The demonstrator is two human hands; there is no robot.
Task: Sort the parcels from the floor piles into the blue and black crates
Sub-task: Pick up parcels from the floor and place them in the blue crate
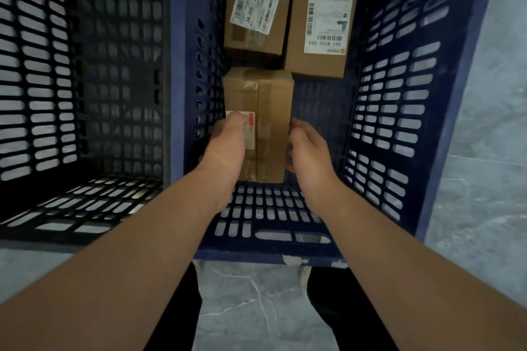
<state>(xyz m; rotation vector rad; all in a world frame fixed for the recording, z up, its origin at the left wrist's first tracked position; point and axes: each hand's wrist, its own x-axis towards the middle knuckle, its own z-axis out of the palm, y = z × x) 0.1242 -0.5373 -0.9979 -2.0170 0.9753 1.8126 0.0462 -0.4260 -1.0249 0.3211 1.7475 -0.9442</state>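
**Both hands on a parcel in the blue crate**

The left hand (228, 142) clasps the near parcel (271, 105) by its left edge, thumb over the label. The right hand (308, 154) curls round its right edge. The near parcel sits low in the blue crate (399, 111), perhaps resting on the bottom. At the far end lie a crooked-label parcel (256, 8) and a handwritten-label parcel (322, 23), side by side. The black crate (42, 94) stands just left.

— Where are the hands?
— The left hand (228, 145) and the right hand (309, 157) grip a taped box (271, 105) by its sides, inside the blue crate (399, 100).
— What else?
— Beyond it, a crooked-label box (256, 37) beside a box marked 98LL (296, 37). The black crate (42, 80) stands left.
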